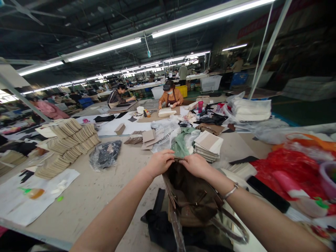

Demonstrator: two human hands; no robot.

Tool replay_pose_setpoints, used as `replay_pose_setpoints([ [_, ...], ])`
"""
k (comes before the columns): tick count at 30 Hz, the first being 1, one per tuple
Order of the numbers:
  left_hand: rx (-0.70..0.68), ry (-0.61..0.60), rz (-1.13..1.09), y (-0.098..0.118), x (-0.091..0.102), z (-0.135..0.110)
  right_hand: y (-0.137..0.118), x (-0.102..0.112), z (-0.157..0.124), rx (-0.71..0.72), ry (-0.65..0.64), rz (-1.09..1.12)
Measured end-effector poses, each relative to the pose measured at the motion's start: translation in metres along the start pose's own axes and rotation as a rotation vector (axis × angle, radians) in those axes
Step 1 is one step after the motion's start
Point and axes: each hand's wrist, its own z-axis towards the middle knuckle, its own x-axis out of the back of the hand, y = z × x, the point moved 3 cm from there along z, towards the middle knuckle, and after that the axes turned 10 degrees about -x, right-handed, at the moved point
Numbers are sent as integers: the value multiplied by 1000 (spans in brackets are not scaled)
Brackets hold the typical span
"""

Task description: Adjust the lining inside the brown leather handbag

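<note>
A brown handbag (193, 206) lies at the table's near side, its mouth gaping toward me and its handles hanging down, partly wrapped in clear plastic. My left hand (162, 161) pinches the far rim of the bag from the left. From the right, my right hand (193, 164) grips the same rim, thumb and fingers closed close to the left hand. Dark black material (160, 220) sits under and beside the bag. Just past my hands is a green cloth piece (182, 141) in clear plastic. The bag's inside is dark and hard to make out.
Stacked beige pieces (70, 140) stand at the left, near a plastic-wrapped black bundle (105, 154). White-and-tan boards (208, 143) are piled beyond my right hand. Red plastic bags (286, 171) and a black phone-like slab (267, 194) lie right. A co-worker (171, 96) sits across the table.
</note>
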Motion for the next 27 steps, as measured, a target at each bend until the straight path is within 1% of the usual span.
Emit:
replay_pose_setpoints([
  [5,4,-21,-6,5,3,3,3,0,0,23,-12,51],
  [10,19,-64,32,7,4,6,7,6,-3,110,-11,234],
  [12,18,-86,45,6,4,7,6,10,-4,139,-4,254],
  [16,37,-115,62,4,3,7,-4,16,0,216,22,198],
  [22,50,-90,39,0,1,6,-19,15,16,189,59,-12],
  [25,75,-34,-44,-2,1,4,-23,14,18,190,70,-65],
  [27,96,19,-187,-4,2,1,-23,14,18,193,90,-76],
])
